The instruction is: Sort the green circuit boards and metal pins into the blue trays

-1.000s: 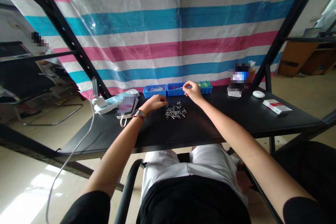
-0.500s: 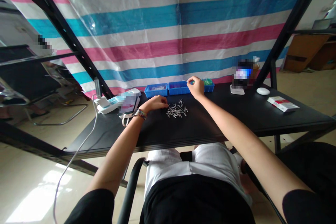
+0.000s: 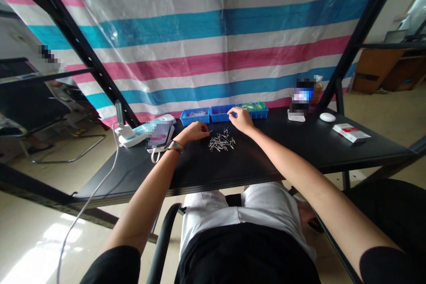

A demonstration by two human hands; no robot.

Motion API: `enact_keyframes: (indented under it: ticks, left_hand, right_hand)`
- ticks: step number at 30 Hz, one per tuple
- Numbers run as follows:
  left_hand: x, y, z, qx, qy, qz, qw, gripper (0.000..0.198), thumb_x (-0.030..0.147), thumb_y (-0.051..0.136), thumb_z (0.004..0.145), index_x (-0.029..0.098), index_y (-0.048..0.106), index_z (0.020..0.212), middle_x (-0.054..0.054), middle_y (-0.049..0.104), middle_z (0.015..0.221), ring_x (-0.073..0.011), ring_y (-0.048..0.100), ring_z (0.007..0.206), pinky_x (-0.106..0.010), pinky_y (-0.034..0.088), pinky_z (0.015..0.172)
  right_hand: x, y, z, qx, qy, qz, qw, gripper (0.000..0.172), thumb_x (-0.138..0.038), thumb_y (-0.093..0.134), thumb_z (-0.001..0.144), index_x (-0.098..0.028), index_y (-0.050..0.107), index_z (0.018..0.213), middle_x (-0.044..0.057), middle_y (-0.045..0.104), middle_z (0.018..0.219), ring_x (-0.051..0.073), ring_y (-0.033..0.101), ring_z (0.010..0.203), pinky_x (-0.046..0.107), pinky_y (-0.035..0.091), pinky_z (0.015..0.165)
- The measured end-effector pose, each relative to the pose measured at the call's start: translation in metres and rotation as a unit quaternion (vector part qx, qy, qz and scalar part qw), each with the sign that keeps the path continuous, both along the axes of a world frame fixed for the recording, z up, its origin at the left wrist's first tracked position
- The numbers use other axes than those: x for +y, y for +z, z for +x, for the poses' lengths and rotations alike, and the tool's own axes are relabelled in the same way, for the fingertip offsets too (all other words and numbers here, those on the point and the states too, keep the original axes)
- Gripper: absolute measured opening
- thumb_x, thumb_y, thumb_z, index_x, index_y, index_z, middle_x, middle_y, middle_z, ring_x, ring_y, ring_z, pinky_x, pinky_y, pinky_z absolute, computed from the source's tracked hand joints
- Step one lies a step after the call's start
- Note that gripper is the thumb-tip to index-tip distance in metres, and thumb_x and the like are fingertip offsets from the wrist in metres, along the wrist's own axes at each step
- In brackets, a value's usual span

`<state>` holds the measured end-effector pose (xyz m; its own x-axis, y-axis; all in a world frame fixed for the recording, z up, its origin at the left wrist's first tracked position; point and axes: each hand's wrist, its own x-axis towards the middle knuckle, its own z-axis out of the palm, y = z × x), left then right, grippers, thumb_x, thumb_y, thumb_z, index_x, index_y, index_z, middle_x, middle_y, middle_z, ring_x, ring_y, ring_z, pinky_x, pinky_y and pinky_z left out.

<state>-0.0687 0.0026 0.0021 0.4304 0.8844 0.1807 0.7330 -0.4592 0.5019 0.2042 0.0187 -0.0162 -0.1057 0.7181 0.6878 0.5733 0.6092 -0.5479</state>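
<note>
A loose pile of silvery pop rivets (image 3: 221, 141) lies on the black table (image 3: 253, 159). Just left of the pile, my left hand (image 3: 196, 131) is closed in a pinch, with a thin metal rivet (image 3: 210, 131) poking out of the fingertips. My right hand (image 3: 241, 120) is at the front of the middle blue bin (image 3: 221, 116), thumb and fingers pressed together; whatever they hold, if anything, is too small to make out. The left blue bin (image 3: 196, 119) contains clear pieces, and the right blue bin (image 3: 260, 113) has green ones, partly behind my right hand.
On the left stand a white power strip (image 3: 128, 138) and a phone (image 3: 159, 135) on a stand. A blurred-out device (image 3: 301, 95), a white mouse (image 3: 327, 117) and a white-red box (image 3: 351, 133) are on the right. Striped sheeting (image 3: 213, 35) hangs behind the bins.
My right hand has come down and slightly left, to the front of the middle bin; the thin piece seen at its fingertips no longer shows. A rivet now sticks out of my left fingers.
</note>
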Motion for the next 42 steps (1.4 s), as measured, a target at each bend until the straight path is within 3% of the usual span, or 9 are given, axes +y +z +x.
enact_keyframes:
  ticks: [5,11,18,25,32,42]
  left_hand:
    - [-0.01,0.009,0.011,-0.124,0.005,0.09,0.988,0.024,0.041,0.066,0.085,0.019,0.074,0.091,-0.006,0.078,0.09,-0.019,0.067,0.079,-0.029,0.05,0.074]
    - [-0.021,0.022,0.022,-0.223,-0.04,0.081,0.971,0.032,0.049,0.071,0.089,0.017,0.073,0.09,-0.008,0.077,0.094,-0.0179,0.065,0.082,-0.028,0.05,0.073]
    - [-0.022,0.021,0.02,-0.254,-0.055,0.039,0.965,0.038,0.054,0.076,0.086,0.016,0.074,0.089,-0.009,0.076,0.095,-0.0162,0.063,0.076,-0.027,0.051,0.066]
    - [-0.024,0.02,0.026,-0.286,-0.059,0.015,0.956,0.037,0.052,0.081,0.08,0.017,0.071,0.088,-0.007,0.074,0.092,-0.0134,0.06,0.07,-0.026,0.05,0.064]
    - [-0.015,0.014,0.022,-0.277,-0.019,-0.046,0.96,0.049,0.066,0.065,0.088,0.019,0.061,0.071,-0.002,0.058,0.062,-0.0141,0.056,0.056,-0.027,0.044,0.056]
    - [-0.016,0.011,0.022,-0.29,-0.019,-0.102,0.951,0.05,0.067,0.074,0.079,0.02,0.06,0.07,-0.001,0.06,0.063,-0.0142,0.058,0.058,-0.028,0.045,0.058]
  right_hand:
    - [-0.014,0.006,-0.013,0.028,0.094,-0.059,0.993,0.009,-0.025,0.07,0.087,-0.021,0.077,0.085,0.003,0.078,0.095,0.013,0.057,0.061,0.029,0.049,0.067]
    - [-0.023,0.015,-0.021,0.162,0.218,-0.221,0.937,0.029,-0.048,0.081,0.084,-0.02,0.074,0.08,0.004,0.078,0.082,0.013,0.058,0.049,0.026,0.043,0.046]
    - [-0.025,0.015,-0.022,0.201,0.25,-0.29,0.902,0.035,-0.052,0.086,0.08,-0.018,0.076,0.08,0.006,0.08,0.08,0.011,0.063,0.048,0.023,0.047,0.044]
    - [-0.025,0.014,-0.023,0.202,0.24,-0.268,0.911,0.03,-0.045,0.09,0.073,-0.02,0.073,0.075,0.002,0.075,0.073,0.012,0.062,0.049,0.024,0.049,0.046]
    - [-0.021,0.008,-0.024,0.209,0.21,-0.2,0.934,0.029,-0.044,0.09,0.072,-0.022,0.072,0.08,0.0,0.071,0.077,0.014,0.061,0.054,0.028,0.052,0.051]
    - [-0.016,0.002,-0.023,0.221,0.195,-0.177,0.939,0.027,-0.045,0.088,0.072,-0.024,0.075,0.081,-0.001,0.071,0.073,0.015,0.061,0.055,0.029,0.051,0.055]
